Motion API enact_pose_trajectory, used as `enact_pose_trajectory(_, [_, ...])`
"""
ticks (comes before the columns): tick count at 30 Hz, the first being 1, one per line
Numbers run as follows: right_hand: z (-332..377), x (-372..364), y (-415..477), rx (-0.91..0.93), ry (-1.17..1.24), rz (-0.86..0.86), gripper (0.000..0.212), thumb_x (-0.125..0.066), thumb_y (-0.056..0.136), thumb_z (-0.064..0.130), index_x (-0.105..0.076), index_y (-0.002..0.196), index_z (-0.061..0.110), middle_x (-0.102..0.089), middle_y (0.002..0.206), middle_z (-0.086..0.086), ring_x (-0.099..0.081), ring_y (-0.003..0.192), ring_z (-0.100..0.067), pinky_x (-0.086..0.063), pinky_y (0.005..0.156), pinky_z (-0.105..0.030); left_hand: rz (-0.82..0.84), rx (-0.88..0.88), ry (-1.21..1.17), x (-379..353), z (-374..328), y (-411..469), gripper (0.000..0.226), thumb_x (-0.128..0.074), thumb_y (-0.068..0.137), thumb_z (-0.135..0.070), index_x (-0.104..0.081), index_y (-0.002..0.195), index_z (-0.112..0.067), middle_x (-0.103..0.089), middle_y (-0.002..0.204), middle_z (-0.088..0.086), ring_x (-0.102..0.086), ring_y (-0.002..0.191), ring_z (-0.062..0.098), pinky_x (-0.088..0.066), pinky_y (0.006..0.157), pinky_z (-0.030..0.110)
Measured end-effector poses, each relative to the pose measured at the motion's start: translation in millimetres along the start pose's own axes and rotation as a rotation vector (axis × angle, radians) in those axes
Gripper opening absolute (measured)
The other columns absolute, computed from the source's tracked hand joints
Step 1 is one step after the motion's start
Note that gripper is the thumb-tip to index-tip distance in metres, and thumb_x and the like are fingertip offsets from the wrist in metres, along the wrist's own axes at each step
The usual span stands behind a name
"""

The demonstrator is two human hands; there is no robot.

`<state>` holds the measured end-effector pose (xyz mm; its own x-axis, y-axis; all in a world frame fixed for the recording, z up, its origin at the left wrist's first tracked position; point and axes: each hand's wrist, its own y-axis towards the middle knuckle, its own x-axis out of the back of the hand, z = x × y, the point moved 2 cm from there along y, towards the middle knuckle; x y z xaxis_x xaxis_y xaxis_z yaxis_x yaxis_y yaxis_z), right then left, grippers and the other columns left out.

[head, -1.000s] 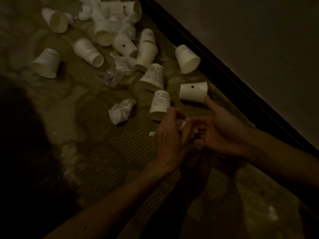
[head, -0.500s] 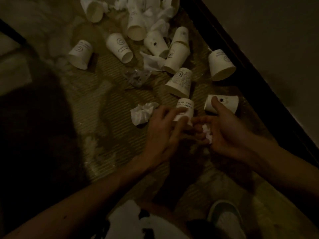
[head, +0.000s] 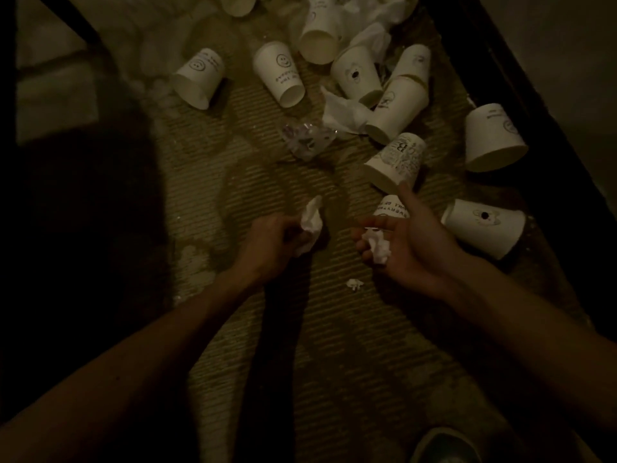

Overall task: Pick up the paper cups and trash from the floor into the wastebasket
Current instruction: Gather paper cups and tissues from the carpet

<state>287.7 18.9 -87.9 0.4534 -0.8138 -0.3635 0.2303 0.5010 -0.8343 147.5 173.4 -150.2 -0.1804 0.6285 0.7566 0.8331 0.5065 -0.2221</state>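
My left hand (head: 272, 240) grips a crumpled white tissue (head: 311, 222) low over the dim floor. My right hand (head: 405, 243) lies palm up beside it, with a small wad of paper (head: 377, 245) held in its curled fingers. A tiny paper scrap (head: 354, 284) lies on the floor between my wrists. Several white paper cups lie tipped over ahead: one (head: 484, 227) right of my right hand, one (head: 391, 208) partly hidden behind its fingers, a printed one (head: 397, 162) beyond. No wastebasket is in view.
More cups (head: 282, 73) and white napkins (head: 345, 115) are strewn at the top, with a crumpled clear wrapper (head: 307, 140). A dark baseboard (head: 521, 95) and wall run along the right. A shoe (head: 445, 446) shows at the bottom. Deep shadow covers the left.
My hands have come apart. The left one moved left and took hold of the crumpled tissue from the floor; the right one turned palm up with its paper wad.
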Motion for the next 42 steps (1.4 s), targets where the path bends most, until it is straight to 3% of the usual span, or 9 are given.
enact_pose_trajectory(7, [-1, -11, 2, 0.031, -0.07, 0.061, 0.067, -0.048, 0.091, 0.064, -0.062, 0.1, -0.001, -0.066, 0.085, -0.013, -0.061, 0.062, -0.019, -0.049, 0.06, -0.027, 0.104, -0.01, -0.362, 33, -36, -32, 0.034, -0.063, 0.08, -0.048, -0.077, 0.083, -0.017, -0.07, 0.071, -0.014, -0.064, 0.067, 0.003, -0.047, 0.06, 0.018])
enact_pose_trajectory(11, [-7, -29, 1, -0.012, -0.141, 0.203, 0.069, -0.05, 0.087, 0.068, -0.065, 0.105, 0.003, -0.074, 0.102, -0.018, -0.074, 0.089, -0.029, -0.061, 0.075, -0.039, 0.2, -0.024, -0.373, 51, -64, -48, 0.025, -0.069, 0.081, -0.043, -0.077, 0.087, -0.02, -0.073, 0.078, -0.015, -0.067, 0.071, -0.001, -0.051, 0.062, 0.017])
enact_pose_trajectory(16, [-19, -46, -12, -0.105, -0.128, 0.575, 0.069, -0.037, 0.091, 0.068, -0.079, 0.088, 0.014, -0.076, 0.087, -0.007, -0.074, 0.075, -0.018, -0.058, 0.064, -0.033, 0.147, -0.033, -0.356, 68, -92, -60, 0.024, -0.077, 0.084, -0.023, -0.07, 0.105, -0.016, -0.074, 0.09, -0.007, -0.071, 0.078, 0.003, -0.059, 0.066, 0.027])
enact_pose_trajectory(19, [-21, -48, -19, -0.094, -0.08, 0.624, 0.063, -0.033, 0.095, 0.063, -0.066, 0.114, 0.012, -0.076, 0.094, -0.008, -0.074, 0.083, -0.02, -0.059, 0.069, -0.038, 0.058, 0.013, -0.416, 77, -105, -67, 0.049, -0.081, 0.08, -0.023, -0.053, 0.12, -0.021, -0.073, 0.096, -0.001, -0.072, 0.081, 0.009, -0.061, 0.063, 0.035])
enact_pose_trajectory(24, [-13, -50, -29, -0.045, -0.05, 0.555, 0.056, -0.034, 0.1, 0.056, -0.068, 0.104, 0.011, -0.075, 0.096, -0.008, -0.073, 0.084, -0.02, -0.06, 0.072, -0.036, -0.201, -0.2, -0.134, 81, -124, -77, 0.043, -0.078, 0.08, -0.029, -0.056, 0.118, -0.027, -0.057, 0.081, -0.015, -0.059, 0.072, -0.005, -0.045, 0.059, 0.008])
enact_pose_trajectory(31, [-5, -49, -33, -0.009, -0.016, 0.607, 0.063, -0.037, 0.101, 0.051, -0.077, 0.067, 0.016, -0.069, 0.066, 0.001, -0.067, 0.06, -0.009, -0.052, 0.06, -0.022, -0.147, -0.462, 0.282, 68, -125, -64, 0.03, -0.059, 0.094, -0.036, -0.075, 0.105, -0.013, -0.064, 0.106, 0.007, -0.062, 0.09, 0.021, -0.053, 0.066, 0.041])
enact_pose_trajectory(35, [-3, -36, -24, 0.047, -0.015, 0.431, 0.059, -0.043, 0.098, 0.052, -0.078, 0.066, 0.016, -0.068, 0.065, 0.0, -0.064, 0.052, -0.008, -0.047, 0.045, -0.018, 0.046, -0.435, 0.134, 66, -131, -46, 0.034, -0.048, 0.097, -0.043, -0.075, 0.103, -0.022, -0.063, 0.101, -0.002, -0.055, 0.09, 0.008, -0.041, 0.071, 0.016])
enact_pose_trajectory(38, [10, -25, -10, 0.097, 0.003, 0.253, 0.051, -0.047, 0.095, 0.056, -0.065, 0.088, 0.008, -0.061, 0.073, -0.007, -0.058, 0.058, -0.014, -0.042, 0.051, -0.019, -0.024, -0.341, -0.151, 74, -126, -22, 0.025, -0.053, 0.099, -0.037, -0.072, 0.098, -0.021, -0.068, 0.093, -0.006, -0.063, 0.084, 0.008, -0.047, 0.066, 0.015])
enact_pose_trajectory(42, [33, -17, 1, 0.111, 0.061, 0.149, 0.051, -0.04, 0.093, 0.064, -0.039, 0.07, 0.019, -0.037, 0.049, 0.003, -0.033, 0.037, -0.009, -0.022, 0.039, -0.013, -0.131, -0.068, -0.062, 84, -92, 36, 0.03, -0.052, 0.099, -0.042, -0.064, 0.121, -0.025, -0.064, 0.11, -0.008, -0.059, 0.097, 0.001, -0.051, 0.08, 0.025])
